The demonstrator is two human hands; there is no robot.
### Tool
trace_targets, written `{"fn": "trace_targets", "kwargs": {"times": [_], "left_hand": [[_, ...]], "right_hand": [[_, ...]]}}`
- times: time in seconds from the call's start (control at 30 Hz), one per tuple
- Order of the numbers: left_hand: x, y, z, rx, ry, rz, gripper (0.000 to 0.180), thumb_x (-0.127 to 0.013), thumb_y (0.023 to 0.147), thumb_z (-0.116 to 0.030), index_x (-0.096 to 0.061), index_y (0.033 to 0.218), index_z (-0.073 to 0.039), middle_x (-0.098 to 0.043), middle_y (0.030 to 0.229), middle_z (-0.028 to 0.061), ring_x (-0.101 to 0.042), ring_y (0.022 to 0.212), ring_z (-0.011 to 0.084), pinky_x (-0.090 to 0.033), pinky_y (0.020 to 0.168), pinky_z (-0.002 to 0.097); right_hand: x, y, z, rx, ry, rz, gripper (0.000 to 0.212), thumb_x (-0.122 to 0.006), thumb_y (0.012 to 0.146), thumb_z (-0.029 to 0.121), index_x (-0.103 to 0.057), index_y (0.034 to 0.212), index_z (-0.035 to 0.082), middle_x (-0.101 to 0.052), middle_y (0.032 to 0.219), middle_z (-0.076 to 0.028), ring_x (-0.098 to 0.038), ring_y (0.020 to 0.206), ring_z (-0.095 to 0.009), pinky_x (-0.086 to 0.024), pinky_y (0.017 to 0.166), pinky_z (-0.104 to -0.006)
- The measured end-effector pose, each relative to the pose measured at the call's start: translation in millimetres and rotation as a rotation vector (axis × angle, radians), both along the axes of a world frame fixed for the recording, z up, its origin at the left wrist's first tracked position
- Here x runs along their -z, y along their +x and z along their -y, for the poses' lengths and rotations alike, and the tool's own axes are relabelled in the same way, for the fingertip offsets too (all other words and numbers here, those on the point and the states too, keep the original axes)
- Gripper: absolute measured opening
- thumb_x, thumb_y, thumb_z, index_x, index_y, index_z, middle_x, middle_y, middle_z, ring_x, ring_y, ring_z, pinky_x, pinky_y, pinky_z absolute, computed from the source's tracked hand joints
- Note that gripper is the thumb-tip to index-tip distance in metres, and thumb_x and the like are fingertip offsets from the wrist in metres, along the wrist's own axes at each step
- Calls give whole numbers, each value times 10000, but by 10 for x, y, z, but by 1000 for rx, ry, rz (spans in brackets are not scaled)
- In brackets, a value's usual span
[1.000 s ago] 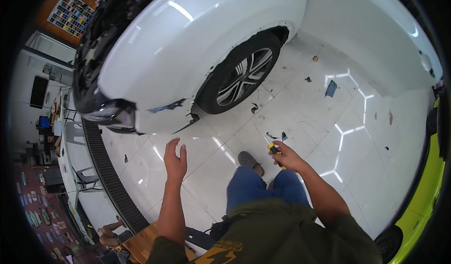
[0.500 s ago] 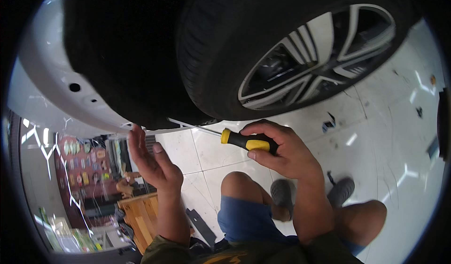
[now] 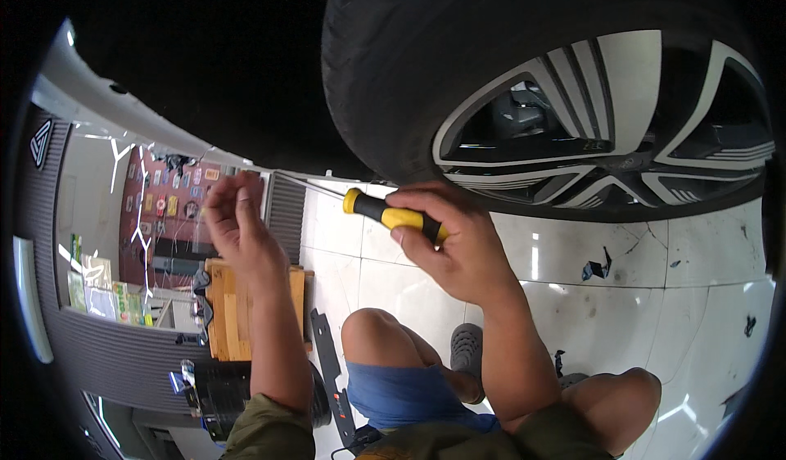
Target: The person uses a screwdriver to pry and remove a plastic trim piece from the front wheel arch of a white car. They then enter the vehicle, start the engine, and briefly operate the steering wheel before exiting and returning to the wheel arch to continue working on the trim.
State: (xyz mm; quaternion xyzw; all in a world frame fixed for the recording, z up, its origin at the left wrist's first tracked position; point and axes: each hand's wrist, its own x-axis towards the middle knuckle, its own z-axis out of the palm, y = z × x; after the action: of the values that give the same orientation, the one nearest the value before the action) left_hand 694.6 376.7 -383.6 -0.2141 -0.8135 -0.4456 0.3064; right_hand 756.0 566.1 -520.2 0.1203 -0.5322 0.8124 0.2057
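My right hand (image 3: pixel 454 235) is closed around the black and yellow handle of a screwdriver (image 3: pixel 370 207). The metal shaft points up and left, its tip close to the lower edge of the dark wheel-arch liner (image 3: pixel 246 124). To the left of that tip is my left hand (image 3: pixel 244 218), raised with its fingers curled in toward the thumb, beside the pale car body edge (image 3: pixel 155 124). What its fingertips hold, if anything, cannot be made out. Above my right hand rises a black tire (image 3: pixel 385 75) on a silver and black alloy wheel (image 3: pixel 630 92).
A wooden stool-like piece (image 3: pixel 229 313) and a black drum-shaped object (image 3: pixel 221 399) stand at the left. Beside my knee lies a long dark flat strip (image 3: pixel 326 354). Small dark scraps (image 3: pixel 598 265) are scattered on the glossy tiled floor (image 3: pixel 557 321).
The view has shifted, and the wheel appears larger and farther right. My left fingers have curled in from a more outstretched pose. My right hand keeps its grip on the screwdriver.
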Motion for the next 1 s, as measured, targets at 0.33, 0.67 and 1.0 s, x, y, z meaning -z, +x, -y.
{"fn": "trace_targets", "kwargs": {"times": [0.33,0.67,1.0], "left_hand": [[175,-78,-327,257,577,601,256,-523,920,-172,-497,1132,-31,-611,994,118,-610,922,218,-493,843,333],[218,-196,-324,210,661,573,217,-547,907,-130,-503,1090,-21,-604,920,102,-625,814,190,-527,708,295],[263,-201,-280,296,736,550,242,-537,910,-108,-499,1112,20,-603,932,125,-637,804,195,-553,681,278]], "right_hand": [[-63,-156,77,-186,-168,214,293,-617,855,205,-615,1109,59,-647,865,-108,-634,702,-124,-486,587,-240],[-122,-188,88,-128,-67,406,296,-562,905,238,-607,1128,49,-626,836,-67,-586,665,-88,-449,535,-204],[-144,-153,113,53,104,345,321,-563,906,247,-575,1179,78,-632,949,-76,-605,745,-127,-474,623,-232]]}}
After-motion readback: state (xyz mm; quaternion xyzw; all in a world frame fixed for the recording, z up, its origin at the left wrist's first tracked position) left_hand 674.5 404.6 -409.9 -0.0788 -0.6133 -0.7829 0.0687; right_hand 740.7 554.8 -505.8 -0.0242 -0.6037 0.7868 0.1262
